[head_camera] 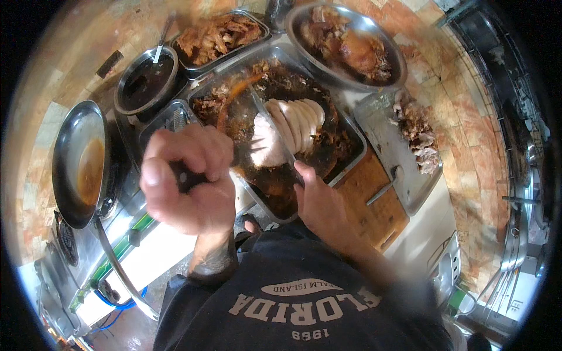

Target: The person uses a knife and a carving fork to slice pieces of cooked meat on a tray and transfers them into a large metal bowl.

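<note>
My right hand [319, 199] grips the handle of a long knife [274, 125], its blade slanting across a pale piece of cooked meat [265, 151]. To the right of the blade lean several slices [303, 120], still close together. The meat lies on a round, dark, wet cutting board [246, 105] set in a large metal tray [358, 155]. Nearer the camera, my left hand [193, 175] is curled around a dark handle [186, 177], seen end-on. That tool's far end is hidden; thin dark marks on the meat may be tines or shadow.
Fried pieces fill a tray [219, 37] at the back; a steel bowl [347, 48] holds browned meat. At left are a pot of dark liquid [147, 81] and a frying pan [83, 164]. At right, a tray [377, 114] with meat scraps and a spoon [386, 186] overlap a wooden board [369, 197].
</note>
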Demonstrator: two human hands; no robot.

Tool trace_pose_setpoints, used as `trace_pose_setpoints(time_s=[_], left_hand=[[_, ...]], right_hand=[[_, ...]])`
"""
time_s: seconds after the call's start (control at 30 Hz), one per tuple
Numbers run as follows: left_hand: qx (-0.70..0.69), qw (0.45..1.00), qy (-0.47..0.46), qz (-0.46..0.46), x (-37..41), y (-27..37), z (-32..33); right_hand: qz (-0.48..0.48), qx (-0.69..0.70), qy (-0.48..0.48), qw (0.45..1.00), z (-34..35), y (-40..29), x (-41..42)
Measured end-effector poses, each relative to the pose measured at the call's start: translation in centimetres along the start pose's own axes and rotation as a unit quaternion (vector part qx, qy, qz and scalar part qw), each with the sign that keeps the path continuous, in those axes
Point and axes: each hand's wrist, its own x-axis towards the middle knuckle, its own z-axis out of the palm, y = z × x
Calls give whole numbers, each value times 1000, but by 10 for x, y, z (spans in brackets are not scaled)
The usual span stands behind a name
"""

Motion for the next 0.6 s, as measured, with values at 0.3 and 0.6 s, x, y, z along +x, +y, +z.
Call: trace_pose_setpoints(time_s=[0.3,0.6], left_hand=[[238,966,96,-21,0,-34,-8],[217,971,95,27,-4,-36,-11]], right_hand=[[-61,19,56,996,-2,0,6],[-29,18,18,999,-5,-7,0]])
